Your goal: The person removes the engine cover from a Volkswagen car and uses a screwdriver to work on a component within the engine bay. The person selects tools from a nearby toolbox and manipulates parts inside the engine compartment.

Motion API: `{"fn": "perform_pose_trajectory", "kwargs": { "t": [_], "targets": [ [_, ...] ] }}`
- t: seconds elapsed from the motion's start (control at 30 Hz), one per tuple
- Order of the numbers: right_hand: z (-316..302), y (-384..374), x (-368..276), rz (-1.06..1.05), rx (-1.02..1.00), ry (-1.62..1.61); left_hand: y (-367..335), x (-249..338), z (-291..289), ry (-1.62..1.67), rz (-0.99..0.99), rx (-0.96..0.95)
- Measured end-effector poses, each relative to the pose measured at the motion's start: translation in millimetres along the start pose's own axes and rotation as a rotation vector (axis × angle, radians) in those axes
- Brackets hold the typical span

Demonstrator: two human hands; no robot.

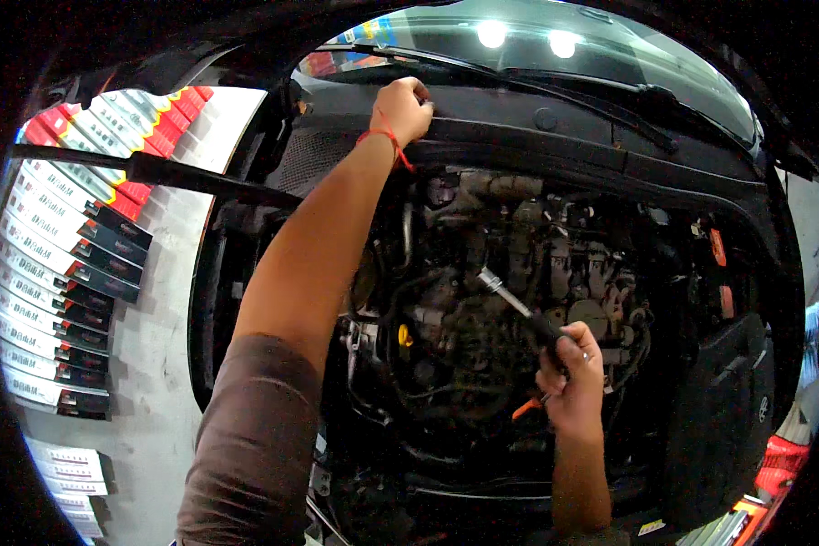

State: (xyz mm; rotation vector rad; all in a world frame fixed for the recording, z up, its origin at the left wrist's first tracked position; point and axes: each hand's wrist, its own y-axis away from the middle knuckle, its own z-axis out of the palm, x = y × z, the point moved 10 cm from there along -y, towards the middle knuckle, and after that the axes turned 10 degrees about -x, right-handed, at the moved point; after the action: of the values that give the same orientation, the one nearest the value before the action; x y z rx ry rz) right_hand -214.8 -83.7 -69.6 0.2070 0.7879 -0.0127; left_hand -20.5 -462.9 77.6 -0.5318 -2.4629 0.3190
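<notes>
White-and-black boxes (59,287) in row on pale floor (164,355), left; red packages (184,111) beyond; windshield (610,53) reflecting two lights (491,35).

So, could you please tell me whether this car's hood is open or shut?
Open: the engine bay lies exposed, and the right hand holds a ratchet-like tool over it.
</notes>
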Motion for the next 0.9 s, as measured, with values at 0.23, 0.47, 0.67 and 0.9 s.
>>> {"fn": "perform_pose_trajectory", "kwargs": {
  "t": [0.23, 0.47, 0.67, 0.9],
  "targets": [
    [-2, 8, 23, 0.118, -0.029, 0.057, -58, -45, 74, -0.276, -0.03, -0.502],
    [-16, 10, 24, 0.099, 0.017, 0.132, -58, -29, 82, -0.294, -0.07, -0.53],
    [-13, 13, 29, 0.113, 0.035, 0.127, -40, -5, 82, -0.396, -0.016, -0.514],
    [-9, 25, 23, 0.103, 0.037, 0.142, -47, -11, 59, -0.258, 0.151, -0.284]
  ]
}}
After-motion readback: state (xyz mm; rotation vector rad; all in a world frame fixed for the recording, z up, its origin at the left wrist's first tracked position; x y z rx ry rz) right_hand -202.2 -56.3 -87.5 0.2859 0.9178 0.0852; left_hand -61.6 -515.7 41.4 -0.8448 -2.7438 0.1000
